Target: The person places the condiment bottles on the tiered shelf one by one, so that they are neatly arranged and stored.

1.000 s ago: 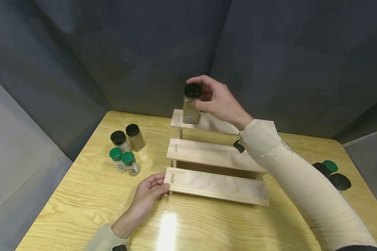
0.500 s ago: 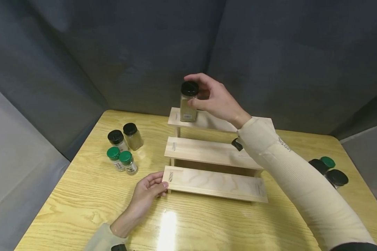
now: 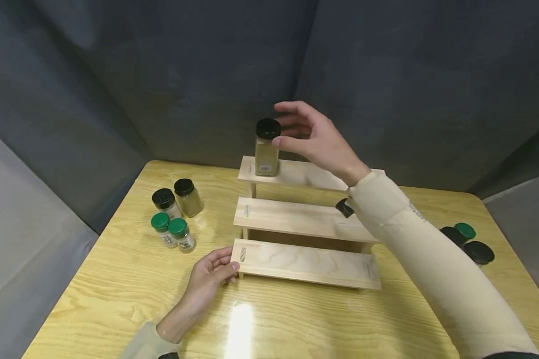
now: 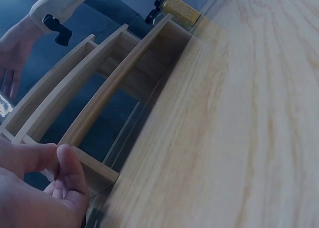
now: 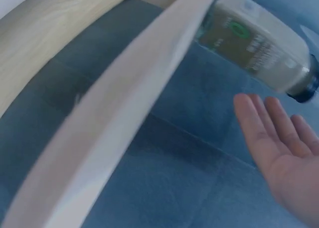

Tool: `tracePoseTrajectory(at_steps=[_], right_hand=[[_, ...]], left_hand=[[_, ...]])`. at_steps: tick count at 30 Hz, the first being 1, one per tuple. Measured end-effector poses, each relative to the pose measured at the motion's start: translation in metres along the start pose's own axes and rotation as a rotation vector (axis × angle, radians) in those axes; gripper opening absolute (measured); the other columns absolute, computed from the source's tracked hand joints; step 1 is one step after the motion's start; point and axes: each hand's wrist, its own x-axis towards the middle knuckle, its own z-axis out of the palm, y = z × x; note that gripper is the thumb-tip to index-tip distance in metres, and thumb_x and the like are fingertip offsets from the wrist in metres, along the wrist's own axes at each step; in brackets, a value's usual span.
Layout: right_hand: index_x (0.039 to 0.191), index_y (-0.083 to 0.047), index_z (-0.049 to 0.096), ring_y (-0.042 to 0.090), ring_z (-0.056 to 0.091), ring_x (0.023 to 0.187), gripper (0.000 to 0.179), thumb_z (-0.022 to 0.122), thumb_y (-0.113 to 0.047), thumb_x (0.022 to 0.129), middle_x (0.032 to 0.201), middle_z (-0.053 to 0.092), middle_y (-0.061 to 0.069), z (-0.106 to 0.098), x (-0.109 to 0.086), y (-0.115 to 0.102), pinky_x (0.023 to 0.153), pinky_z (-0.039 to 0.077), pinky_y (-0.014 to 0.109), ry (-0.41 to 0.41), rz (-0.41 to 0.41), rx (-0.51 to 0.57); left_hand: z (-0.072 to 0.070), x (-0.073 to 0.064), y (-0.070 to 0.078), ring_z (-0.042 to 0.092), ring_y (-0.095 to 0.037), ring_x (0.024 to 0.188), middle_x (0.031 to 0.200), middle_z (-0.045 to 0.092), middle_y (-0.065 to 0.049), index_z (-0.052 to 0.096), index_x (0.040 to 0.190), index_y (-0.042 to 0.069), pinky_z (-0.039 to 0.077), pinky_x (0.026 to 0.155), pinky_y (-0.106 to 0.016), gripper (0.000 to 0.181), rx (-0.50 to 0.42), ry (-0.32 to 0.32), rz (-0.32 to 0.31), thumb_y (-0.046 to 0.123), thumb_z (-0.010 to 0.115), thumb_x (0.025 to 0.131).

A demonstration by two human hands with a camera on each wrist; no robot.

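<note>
A spice jar [image 3: 267, 152] with a black lid stands upright near the left end of the top step of a three-step wooden spice rack [image 3: 305, 264]. My right hand [image 3: 316, 137] is just right of the jar, fingers spread and relaxed. In the right wrist view a gap shows between the fingers and the jar [image 5: 259, 46]. My left hand [image 3: 208, 271] pinches the left end of the rack's lowest step between thumb and fingers. The left wrist view shows thumb and forefinger together at that corner of the rack [image 4: 99, 101].
Left of the rack stand two black-lidded jars [image 3: 190, 199] and two smaller green-lidded jars [image 3: 183, 237]. More jars [image 3: 477, 253] with black and green lids stand at the right, partly behind my right sleeve [image 3: 422, 239]. A dark curtain [image 3: 215, 89] hangs behind the table [image 3: 117, 279].
My right hand has let go of the jar, its fingers opening and drawing away to the right. The jar stays on the top step. The left hand keeps its hold on the rack.
</note>
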Motion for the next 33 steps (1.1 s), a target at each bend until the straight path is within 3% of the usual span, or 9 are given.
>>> tracePoseTrajectory(at_steps=[8, 23, 33], right_hand=[[0.157, -0.016, 0.057, 0.028, 0.063, 0.129, 0.061, 0.079, -0.014, 0.1, 0.145, 0.064, 0.007, -0.015, -0.025, -0.005, 0.107, 0.056, 0.041, 0.077, 0.02, 0.045], [0.156, -0.019, 0.058, 0.023, 0.062, 0.132, 0.055, 0.077, -0.019, 0.104, 0.145, 0.065, 0.007, -0.032, -0.093, -0.031, 0.106, 0.054, 0.032, 0.116, 0.061, -0.065], [0.156, -0.019, 0.058, 0.027, 0.064, 0.129, 0.053, 0.073, -0.009, 0.106, 0.145, 0.066, 0.009, -0.045, -0.142, -0.037, 0.099, 0.057, 0.027, 0.138, 0.097, -0.096]], left_hand=[[0.001, 0.002, -0.002, 0.065, -0.018, 0.091, 0.118, 0.067, -0.019, 0.054, 0.145, -0.014, 0.061, 0.075, -0.023, 0.045, -0.016, 0.012, -0.01, -0.009, 0.066, 0.102], [-0.009, 0.002, 0.003, 0.064, -0.016, 0.088, 0.116, 0.066, -0.018, 0.053, 0.147, -0.015, 0.06, 0.074, -0.022, 0.047, -0.001, 0.02, 0.0, -0.01, 0.066, 0.102], [-0.011, 0.002, 0.006, 0.065, -0.016, 0.085, 0.114, 0.066, -0.017, 0.052, 0.147, -0.015, 0.061, 0.075, -0.023, 0.047, 0.008, 0.004, -0.006, -0.01, 0.066, 0.102]])
